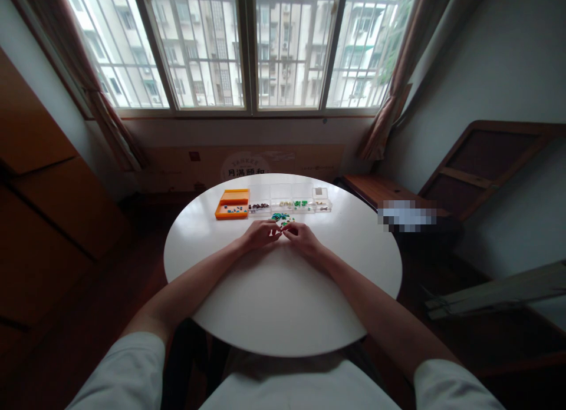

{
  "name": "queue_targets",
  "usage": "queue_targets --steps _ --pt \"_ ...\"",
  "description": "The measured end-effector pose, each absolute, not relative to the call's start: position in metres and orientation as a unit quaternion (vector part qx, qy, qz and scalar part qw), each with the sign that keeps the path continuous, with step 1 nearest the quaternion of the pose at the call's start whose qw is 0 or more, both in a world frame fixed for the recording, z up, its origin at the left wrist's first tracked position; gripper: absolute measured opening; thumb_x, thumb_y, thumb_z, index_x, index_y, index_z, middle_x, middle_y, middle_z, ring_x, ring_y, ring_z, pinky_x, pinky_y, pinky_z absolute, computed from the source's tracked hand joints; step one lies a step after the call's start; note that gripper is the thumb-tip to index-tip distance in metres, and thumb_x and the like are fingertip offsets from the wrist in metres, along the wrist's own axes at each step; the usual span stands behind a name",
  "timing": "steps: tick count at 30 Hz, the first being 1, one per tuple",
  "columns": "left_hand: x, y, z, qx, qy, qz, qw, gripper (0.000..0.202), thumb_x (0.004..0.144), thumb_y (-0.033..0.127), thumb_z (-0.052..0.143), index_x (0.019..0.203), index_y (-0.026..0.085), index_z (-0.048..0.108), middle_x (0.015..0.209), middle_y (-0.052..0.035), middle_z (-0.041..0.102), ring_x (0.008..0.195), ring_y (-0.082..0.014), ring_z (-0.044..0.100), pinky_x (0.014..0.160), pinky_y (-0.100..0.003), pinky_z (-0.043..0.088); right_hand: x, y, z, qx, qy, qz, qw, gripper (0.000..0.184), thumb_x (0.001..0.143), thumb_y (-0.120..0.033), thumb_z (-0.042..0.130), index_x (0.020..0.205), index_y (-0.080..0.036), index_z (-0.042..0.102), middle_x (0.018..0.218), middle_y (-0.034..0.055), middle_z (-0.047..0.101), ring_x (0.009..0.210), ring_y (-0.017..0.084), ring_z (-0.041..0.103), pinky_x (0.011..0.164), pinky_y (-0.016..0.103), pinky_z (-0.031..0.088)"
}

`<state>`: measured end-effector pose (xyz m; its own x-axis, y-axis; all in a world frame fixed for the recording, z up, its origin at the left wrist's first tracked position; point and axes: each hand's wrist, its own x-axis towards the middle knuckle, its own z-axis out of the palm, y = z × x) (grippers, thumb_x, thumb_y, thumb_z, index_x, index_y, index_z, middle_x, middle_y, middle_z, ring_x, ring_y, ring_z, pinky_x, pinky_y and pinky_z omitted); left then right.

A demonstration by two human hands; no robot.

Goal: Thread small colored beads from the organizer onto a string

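Left hand (259, 234), right hand (301, 238) nearly touching, tips bunched; can't tell if pinching anything. Green pieces (281, 216) piled just past hands, probably for short reach. Orange case (234, 195), clear boxes (283, 210) farther out, likely keeping colours apart.

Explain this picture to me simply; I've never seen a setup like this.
There is no machine here. A person works with two bare hands, and a camera worn on the head takes this single view, looking forward and down past the forearms.

The left hand and right hand meet over a round white table, their fingertips close together. Whatever they may be pinching is too small to make out.

Just beyond the fingers lies a little pile of loose pieces, mostly green. Behind it stand an open orange box with small bluish bits inside and, beside that, clear boxes holding dark, pale and green pieces.
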<state>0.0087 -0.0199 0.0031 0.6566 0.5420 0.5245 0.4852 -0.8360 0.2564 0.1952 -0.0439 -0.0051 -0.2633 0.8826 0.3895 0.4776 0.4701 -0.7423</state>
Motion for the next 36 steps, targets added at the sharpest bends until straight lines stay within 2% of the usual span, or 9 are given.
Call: queue_targets --steps 15,22,32,36 --pt "0.0085 -0.0218 0.0058 0.904 0.3 0.302 0.038 0.015 0.079 0.024 0.053 0.082 0.019 0.068 0.072 -0.0003 0.062 0.058 -0.007 0.052 0.056 -0.017 0.037 0.1951 -0.0433 -0.0064 -0.454 -0.756 0.24 0.406 0.021 0.075 -0.025 0.053 0.084 -0.013 0.067 0.069 0.0035 0.063 0.061 0.013 0.054 0.058 0.023 0.04" --pt "0.0078 -0.0212 0.0054 0.898 0.319 0.303 0.029 0.017 0.079 0.022 0.053 0.085 0.019 0.068 0.075 -0.001 0.063 0.058 -0.0074 0.052 0.055 -0.017 0.036 0.1955 -0.0441 -0.0055 -0.457 -0.756 0.241 0.402 0.023 0.075 -0.026 0.052 0.086 -0.012 0.067 0.064 0.0015 0.06 0.056 0.011 0.05 0.056 0.023 0.038" --pt "0.0078 -0.0215 0.0071 0.9 0.305 0.309 0.046 0.02 0.082 0.032 0.053 0.081 0.019 0.068 0.073 -0.0008 0.062 0.057 -0.007 0.052 0.056 -0.017 0.036 0.1952 -0.0435 -0.0058 -0.458 -0.761 0.24 0.392 0.025 0.075 -0.025 0.051 0.09 -0.013 0.067 0.06 0.0001 0.058 0.054 0.01 0.048 0.054 0.022 0.036" --pt "0.0084 -0.0213 0.0069 0.899 0.309 0.305 0.044 0.023 0.083 0.036 0.053 0.08 0.019 0.068 0.073 -0.0011 0.062 0.057 -0.0071 0.052 0.055 -0.017 0.036 0.1951 -0.0429 -0.0063 -0.452 -0.765 0.237 0.393 0.024 0.076 -0.025 0.052 0.089 -0.012 0.068 0.069 0.0031 0.063 0.058 0.011 0.052 0.056 0.022 0.038"
